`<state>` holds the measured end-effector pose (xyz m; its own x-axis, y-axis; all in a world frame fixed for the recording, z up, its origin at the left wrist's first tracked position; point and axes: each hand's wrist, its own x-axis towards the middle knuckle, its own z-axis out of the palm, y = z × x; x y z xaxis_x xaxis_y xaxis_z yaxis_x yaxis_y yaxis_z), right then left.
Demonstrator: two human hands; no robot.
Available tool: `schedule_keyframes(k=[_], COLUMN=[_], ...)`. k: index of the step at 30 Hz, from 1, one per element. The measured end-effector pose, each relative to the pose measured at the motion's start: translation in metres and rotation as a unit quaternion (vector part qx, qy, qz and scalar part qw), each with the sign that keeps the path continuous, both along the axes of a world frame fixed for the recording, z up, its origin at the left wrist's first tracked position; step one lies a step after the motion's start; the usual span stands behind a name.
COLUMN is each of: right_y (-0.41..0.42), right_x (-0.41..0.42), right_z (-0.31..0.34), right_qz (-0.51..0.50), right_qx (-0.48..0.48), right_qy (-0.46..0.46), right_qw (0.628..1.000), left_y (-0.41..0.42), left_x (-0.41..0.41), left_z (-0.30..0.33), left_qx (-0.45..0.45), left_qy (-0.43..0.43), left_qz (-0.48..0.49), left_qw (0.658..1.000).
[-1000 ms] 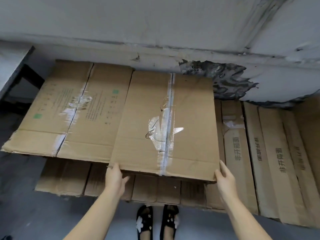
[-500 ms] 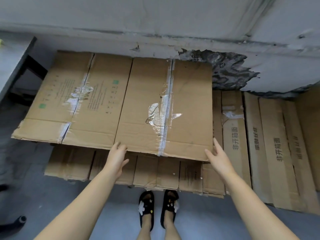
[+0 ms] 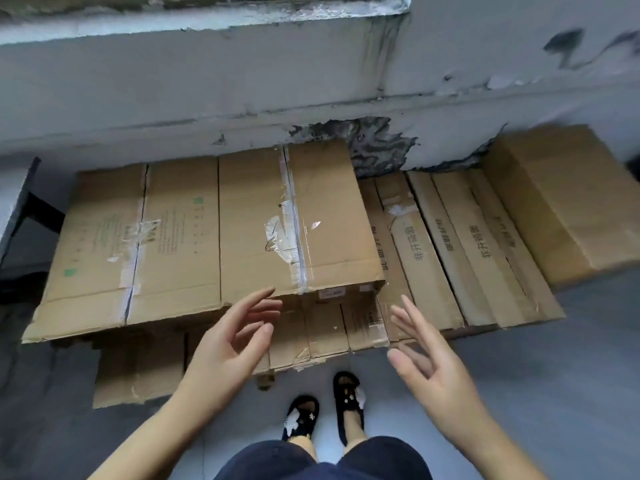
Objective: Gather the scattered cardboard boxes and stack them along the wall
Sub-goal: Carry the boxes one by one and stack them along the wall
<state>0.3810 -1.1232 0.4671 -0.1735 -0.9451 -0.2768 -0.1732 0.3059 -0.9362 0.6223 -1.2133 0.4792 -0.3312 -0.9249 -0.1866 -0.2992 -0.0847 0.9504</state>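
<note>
With both my left hand (image 3: 230,344) and right hand (image 3: 427,358) open and empty, I judge the flattened cardboard box (image 3: 298,223) light, floppy, best gripped by opposite edges.

Left hand (image 3: 230,344) and right hand (image 3: 427,355) raised, palms facing (fingers loosely spread).

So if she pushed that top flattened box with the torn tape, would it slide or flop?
The top flattened box would probably slide easily, since it lies flat on other cardboard. It likely bends at its taped seam if lifted by one edge. Being an empty sheet, it looks light.
</note>
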Motion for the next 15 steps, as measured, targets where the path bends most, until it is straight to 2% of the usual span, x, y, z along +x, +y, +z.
schedule_keyframes(k=[4, 7, 11, 15], right_y=[0.058, 0.096, 0.143, 0.188], right_x=[0.038, 0.064, 0.093, 0.116], right_z=[-0.013, -0.023, -0.026, -0.024], right_qz=[-0.139, -0.248, -0.383, -0.502], right_qx=[-0.008, -0.01, -0.033, -0.074], right_qy=[-0.027, -0.035, -0.032, -0.017], right_qw=[0.99, 0.968, 0.923, 0.861], left_y=[0.027, 0.042, 0.06, 0.08], left_x=[0.001, 0.001, -0.005, -0.025], left_z=[-0.01, -0.017, -0.022, -0.021], left_qx=[-0.005, 0.001, -0.002, -0.017], left_qy=[0.005, 0.009, 0.016, 0.024], left_qz=[-0.059, -0.119, -0.202, -0.319], left_qw=[0.998, 0.993, 0.979, 0.947])
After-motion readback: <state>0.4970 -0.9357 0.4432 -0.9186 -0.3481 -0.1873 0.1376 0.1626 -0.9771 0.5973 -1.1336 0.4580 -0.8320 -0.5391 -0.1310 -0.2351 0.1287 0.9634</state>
